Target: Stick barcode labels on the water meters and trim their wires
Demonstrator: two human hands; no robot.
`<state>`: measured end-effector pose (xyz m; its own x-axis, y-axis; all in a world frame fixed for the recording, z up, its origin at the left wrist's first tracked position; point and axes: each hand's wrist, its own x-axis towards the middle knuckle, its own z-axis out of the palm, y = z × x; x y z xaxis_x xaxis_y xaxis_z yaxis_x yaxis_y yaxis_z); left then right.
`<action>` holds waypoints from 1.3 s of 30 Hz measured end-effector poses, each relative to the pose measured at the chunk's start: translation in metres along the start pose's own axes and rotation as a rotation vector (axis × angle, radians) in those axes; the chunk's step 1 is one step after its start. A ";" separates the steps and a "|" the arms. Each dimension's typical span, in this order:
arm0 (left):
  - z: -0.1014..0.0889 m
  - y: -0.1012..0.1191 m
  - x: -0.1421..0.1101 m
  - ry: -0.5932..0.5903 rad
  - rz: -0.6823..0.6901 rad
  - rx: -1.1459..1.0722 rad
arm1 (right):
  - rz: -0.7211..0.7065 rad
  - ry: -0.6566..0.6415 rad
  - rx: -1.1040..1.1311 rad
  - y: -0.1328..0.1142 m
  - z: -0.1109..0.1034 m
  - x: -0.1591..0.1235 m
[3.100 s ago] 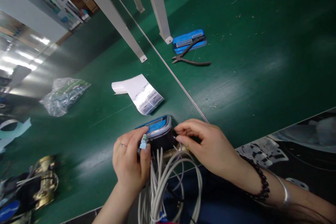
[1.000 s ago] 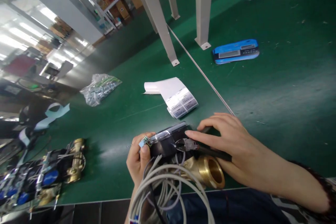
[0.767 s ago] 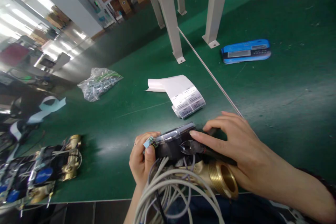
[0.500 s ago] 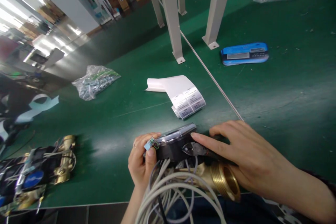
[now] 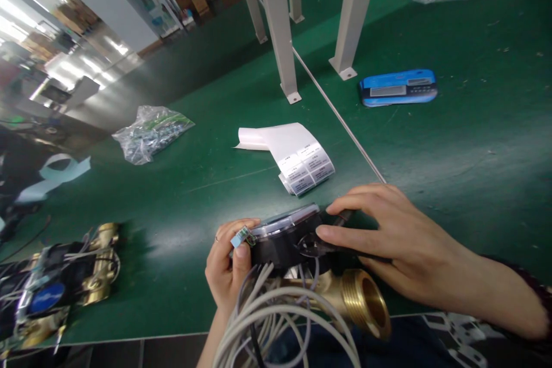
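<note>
At the table's front edge is a water meter (image 5: 276,247) with a black round housing, a shiny rim and a threaded brass pipe end (image 5: 366,302). My left hand (image 5: 228,267) grips the housing's left side. By its thumb a small light-blue connector (image 5: 241,237) with thin wires sticks out. In my right hand (image 5: 388,230) are dark-handled pliers (image 5: 313,244), their jaws against the right side of the housing. Its index finger stretches along the tool. Looped grey cables (image 5: 276,305) hang below the housing and cover part of the brass body.
More brass-ended meters (image 5: 56,282) lie at the left. A strip of printed labels (image 5: 302,155), a clear bag of small parts (image 5: 150,132) and a blue case (image 5: 399,88) rest on the green table (image 5: 207,195). Metal legs (image 5: 280,40) stand behind.
My right hand's fingers have spread and lifted slightly around the pliers, showing a dark handle between them. The pliers' jaws stay at the housing. The whole view has shifted slightly.
</note>
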<state>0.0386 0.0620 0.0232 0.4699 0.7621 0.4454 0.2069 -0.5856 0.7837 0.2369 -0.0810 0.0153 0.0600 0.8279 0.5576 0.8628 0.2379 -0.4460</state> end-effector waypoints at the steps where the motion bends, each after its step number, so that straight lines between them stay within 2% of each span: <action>1: 0.000 -0.001 0.000 0.017 0.003 -0.014 | -0.015 0.002 -0.015 0.001 0.000 0.002; 8: 0.003 -0.001 0.000 0.046 -0.036 -0.081 | -0.076 -0.114 -0.124 -0.007 -0.017 0.014; 14: 0.002 -0.002 0.001 0.035 0.019 -0.097 | -0.078 -0.154 -0.155 -0.011 -0.016 0.014; 23: 0.001 0.001 0.002 -0.005 0.049 -0.032 | -0.073 -0.116 -0.083 -0.008 -0.016 0.015; 26: 0.000 -0.001 0.003 -0.002 0.048 -0.045 | -0.013 -0.130 0.024 -0.010 -0.013 0.014; 29: -0.001 -0.004 0.003 0.004 0.042 -0.067 | 0.132 -0.177 0.230 -0.011 -0.012 0.012; 32: -0.002 -0.005 0.003 0.006 0.054 -0.085 | 0.249 -0.110 0.270 -0.011 -0.015 0.010; 34: -0.001 -0.004 0.002 0.008 0.039 -0.080 | 0.204 -0.106 0.191 -0.010 -0.018 0.009; 37: 0.001 0.000 0.001 0.013 0.015 -0.059 | 0.062 -0.171 0.043 -0.011 -0.022 0.011; 39: 0.003 0.002 0.001 0.015 0.011 -0.054 | 0.027 -0.191 -0.017 -0.012 -0.024 0.013</action>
<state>0.0418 0.0607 0.0242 0.4592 0.7601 0.4598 0.1555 -0.5784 0.8008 0.2390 -0.0849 0.0449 -0.0113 0.9157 0.4017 0.8709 0.2064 -0.4461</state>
